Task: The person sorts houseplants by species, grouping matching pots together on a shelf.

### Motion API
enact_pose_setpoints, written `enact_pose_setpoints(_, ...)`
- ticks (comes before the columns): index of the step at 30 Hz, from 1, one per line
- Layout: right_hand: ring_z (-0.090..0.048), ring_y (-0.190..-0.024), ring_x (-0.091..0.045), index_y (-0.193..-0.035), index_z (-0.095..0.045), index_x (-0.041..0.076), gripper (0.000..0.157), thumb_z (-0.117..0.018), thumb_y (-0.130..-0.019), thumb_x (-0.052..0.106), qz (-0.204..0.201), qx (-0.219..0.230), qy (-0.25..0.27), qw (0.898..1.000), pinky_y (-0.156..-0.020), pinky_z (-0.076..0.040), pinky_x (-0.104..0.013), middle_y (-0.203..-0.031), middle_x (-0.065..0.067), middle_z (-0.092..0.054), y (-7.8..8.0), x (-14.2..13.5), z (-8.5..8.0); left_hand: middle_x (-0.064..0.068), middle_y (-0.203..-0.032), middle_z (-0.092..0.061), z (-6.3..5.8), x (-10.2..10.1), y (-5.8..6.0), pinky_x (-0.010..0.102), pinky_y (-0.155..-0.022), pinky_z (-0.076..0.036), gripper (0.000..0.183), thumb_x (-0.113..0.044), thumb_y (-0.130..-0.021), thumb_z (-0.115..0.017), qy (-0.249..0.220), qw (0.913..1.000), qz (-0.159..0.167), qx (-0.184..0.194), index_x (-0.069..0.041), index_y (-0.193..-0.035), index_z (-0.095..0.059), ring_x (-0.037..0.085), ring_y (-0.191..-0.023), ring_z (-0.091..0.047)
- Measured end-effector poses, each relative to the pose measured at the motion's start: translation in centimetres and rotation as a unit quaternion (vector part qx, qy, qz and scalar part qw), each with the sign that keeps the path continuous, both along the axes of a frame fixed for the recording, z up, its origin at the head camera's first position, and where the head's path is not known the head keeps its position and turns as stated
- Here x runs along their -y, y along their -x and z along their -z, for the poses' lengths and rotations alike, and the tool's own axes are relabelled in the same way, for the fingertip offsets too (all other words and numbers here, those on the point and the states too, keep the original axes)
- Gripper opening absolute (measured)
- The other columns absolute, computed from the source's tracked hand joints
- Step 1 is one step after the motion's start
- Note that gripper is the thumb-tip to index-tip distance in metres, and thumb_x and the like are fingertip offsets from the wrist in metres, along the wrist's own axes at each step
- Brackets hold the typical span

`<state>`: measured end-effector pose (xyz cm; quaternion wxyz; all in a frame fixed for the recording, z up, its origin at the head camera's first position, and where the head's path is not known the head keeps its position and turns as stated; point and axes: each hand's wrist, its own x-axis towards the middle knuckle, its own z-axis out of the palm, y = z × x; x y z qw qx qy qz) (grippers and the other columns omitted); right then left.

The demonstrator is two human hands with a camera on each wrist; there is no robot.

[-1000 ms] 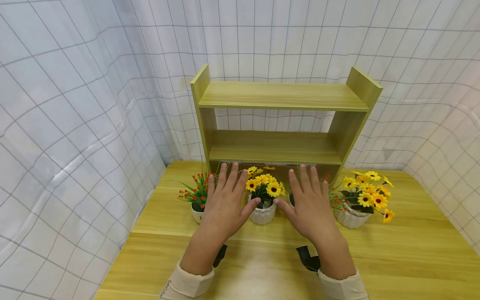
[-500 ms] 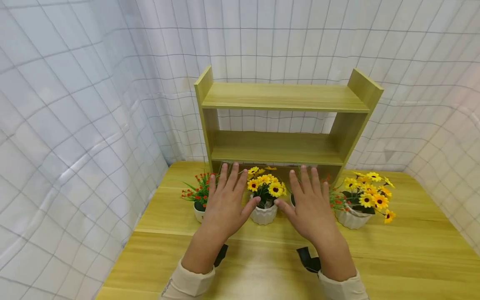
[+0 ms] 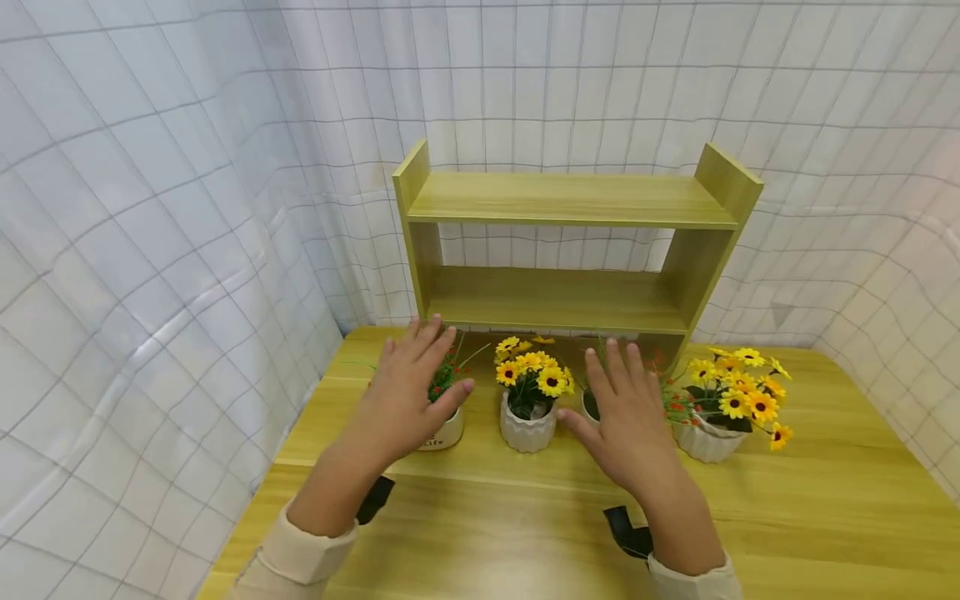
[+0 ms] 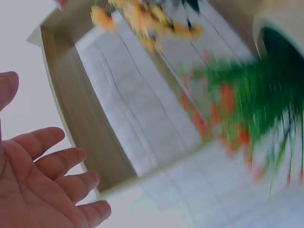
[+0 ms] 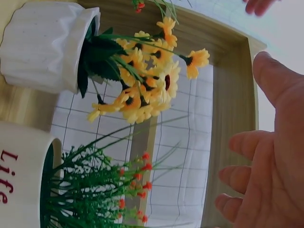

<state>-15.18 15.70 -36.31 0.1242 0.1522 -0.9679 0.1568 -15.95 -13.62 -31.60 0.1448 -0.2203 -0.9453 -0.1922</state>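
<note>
Reach: While my right grip (image 3: 626,417) barely moved, my left grip (image 3: 405,392) had swung outward over the red-flower pot (image 3: 452,429).
Fingers: both grips were spread and relaxed, with nothing in them.
Meaning: I judged it a change of reach only; nothing was lifted.
Pot: stood on the surface (image 3: 487,542) before the shelf's (image 3: 555,298) left end, partly hidden by my left grip; white, lettered "Life".
Flowers: small, red, among green leaves.

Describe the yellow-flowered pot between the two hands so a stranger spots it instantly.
Find the wooden shelf unit on the table. In front of it, the white pot shows between the left hand and right hand. Its yellow flowers set it apart from the red-flowered pots on either side; the other yellow one stands farthest right.
</note>
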Motion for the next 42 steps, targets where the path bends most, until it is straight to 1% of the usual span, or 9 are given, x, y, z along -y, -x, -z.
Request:
enact_pose_setpoints(4, 0.011, -0.150, -0.034, -0.159, -0.018, 0.007, 0.088, -0.051, -0.097, 0.059, 0.000, -0.002, 0.013, 1.000, -0.113, -0.006, -0.065, -0.165, -0.017, 0.001, -0.5, -0.9, 0.1, 0.018, -0.161, -0.023, -2.2, 3.0, 1.2, 0.063, -0.114, -0.013, 0.072, -0.046, -0.100, -0.055, -0.025, 0.9990, 0.001, 0.036, -0.003, -0.153, -0.033, 0.039, -0.149, -0.012)
enact_pose_setpoints(9, 0.007, -0.150, -0.035, -0.158, -0.020, 0.005, 0.087, -0.058, -0.096, 0.054, -0.010, -0.023, 0.025, 0.999, -0.114, -0.010, -0.063, -0.164, -0.019, -0.003, -0.7, -1.7, 0.1, 0.020, -0.160, -0.025, -4.6, 5.4, 3.4, 0.058, -0.115, -0.019, 0.072, -0.045, -0.101, -0.052, -0.046, 0.9951, -0.026, 0.084, -0.002, -0.154, -0.030, 0.041, -0.147, -0.020)
enact_pose_setpoints(14, -0.003, -0.150, -0.038, -0.156, -0.026, 0.002, 0.086, -0.066, -0.093, 0.046, -0.024, -0.052, 0.067, 0.996, -0.112, -0.017, -0.065, -0.163, -0.020, -0.011, -0.7, -2.6, 0.1, 0.022, -0.156, -0.032, -6.4, 5.9, 5.8, 0.057, -0.113, -0.025, 0.072, -0.047, -0.101, -0.050, -0.060, 0.9932, -0.045, 0.090, -0.002, -0.154, -0.030, 0.042, -0.143, -0.028)
enact_pose_setpoints(20, -0.008, -0.150, -0.037, -0.154, -0.031, 0.003, 0.082, -0.070, -0.092, 0.038, -0.028, -0.079, 0.113, 0.990, -0.108, -0.023, -0.067, -0.162, -0.020, -0.018, -1.1, -3.7, 0.3, 0.020, -0.155, -0.035, -7.8, 5.2, 8.5, 0.056, -0.110, -0.031, 0.072, -0.042, -0.101, -0.052, -0.087, 0.9911, -0.055, 0.084, -0.002, -0.155, -0.027, 0.040, -0.140, -0.035)
enact_pose_setpoints(28, -0.029, -0.141, -0.043, -0.145, -0.046, -0.001, 0.071, -0.078, -0.087, 0.026, -0.029, -0.166, 0.151, 0.974, -0.104, -0.032, -0.064, -0.153, -0.021, -0.036, -1.8, -5.3, 1.4, 0.015, -0.157, -0.035, -8.4, 3.8, 11.2, 0.053, -0.108, -0.036, 0.073, -0.046, -0.101, -0.049, -0.128, 0.9842, -0.086, 0.087, -0.009, -0.158, -0.023, 0.034, -0.140, -0.038)
enact_pose_setpoints(31, -0.039, -0.134, -0.044, -0.139, -0.051, -0.003, 0.066, -0.066, -0.094, 0.043, -0.029, -0.215, 0.161, 0.963, -0.101, -0.035, -0.062, -0.147, -0.022, -0.044, -2.0, -5.9, 1.8, 0.014, -0.155, -0.037, -8.0, 3.6, 11.9, 0.052, -0.107, -0.039, 0.070, -0.047, -0.100, -0.048, -0.154, 0.9810, -0.090, 0.077, -0.011, -0.156, -0.027, 0.034, -0.139, -0.040)
enact_pose_setpoints(35, -0.047, -0.125, -0.045, -0.133, -0.057, -0.005, 0.074, -0.049, -0.097, 0.059, -0.020, -0.277, 0.176, 0.944, -0.104, -0.037, -0.052, -0.138, -0.023, -0.052, -2.1, -6.6, 2.1, 0.013, -0.152, -0.042, -7.6, 3.5, 12.4, 0.050, -0.103, -0.043, 0.068, -0.048, -0.100, -0.049, -0.196, 0.9738, -0.091, 0.071, -0.012, -0.154, -0.032, 0.034, -0.136, -0.044)
enact_pose_setpoints(40, -0.049, -0.123, -0.045, -0.131, -0.059, -0.004, 0.068, -0.054, -0.097, 0.055, 0.010, -0.300, 0.205, 0.932, -0.110, -0.034, -0.037, -0.135, -0.022, -0.055, -2.6, -7.8, 2.4, 0.011, -0.147, -0.048, -7.4, 3.3, 12.8, 0.048, -0.095, -0.049, 0.063, -0.046, -0.100, -0.051, -0.233, 0.9647, -0.101, 0.069, -0.012, -0.151, -0.038, 0.031, -0.128, -0.052)
enact_pose_setpoints(42, -0.050, -0.121, -0.045, -0.129, -0.061, -0.004, 0.060, -0.060, -0.097, 0.046, 0.024, -0.306, 0.216, 0.927, -0.110, -0.034, -0.033, -0.133, -0.022, -0.057, -2.7, -8.3, 2.8, 0.011, -0.144, -0.050, -7.3, 3.2, 12.9, 0.047, -0.093, -0.051, 0.061, -0.044, -0.100, -0.052, -0.244, 0.9622, -0.104, 0.062, -0.012, -0.150, -0.040, 0.031, -0.125, -0.055)
